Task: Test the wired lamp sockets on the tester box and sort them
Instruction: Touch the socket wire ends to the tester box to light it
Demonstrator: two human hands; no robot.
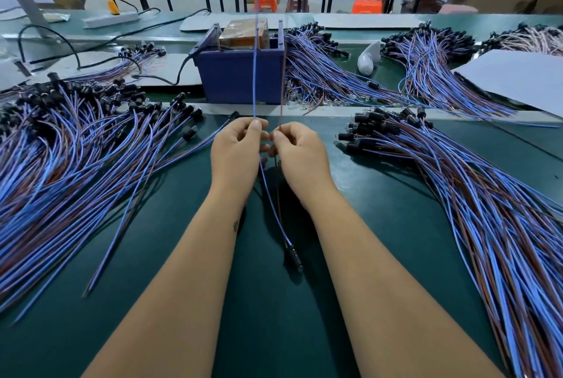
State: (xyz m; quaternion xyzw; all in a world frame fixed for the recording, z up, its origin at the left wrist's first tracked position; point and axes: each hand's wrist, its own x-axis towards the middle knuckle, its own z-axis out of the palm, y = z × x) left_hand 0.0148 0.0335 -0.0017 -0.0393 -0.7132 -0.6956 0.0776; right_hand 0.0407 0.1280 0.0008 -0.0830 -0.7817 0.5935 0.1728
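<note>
Green worktop [274, 316] w/ big socket piles: one on my left [76, 149], one on my right [472, 194], more behind. Blue tester box [240, 72] sits centre-back, between the piles. My left hand [236, 152] pinches the blue wire [255, 72], my right hand [297, 150] pinches the brown wire [282, 78]; both wires run up toward the box. The socket [292, 258] hangs below, between my forearms, just over the worktop.

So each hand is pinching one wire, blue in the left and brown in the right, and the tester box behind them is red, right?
Not quite: the tester box is blue, not red, as the head view shows. The left hand does pinch the blue wire, the right hand the brown wire.
</note>
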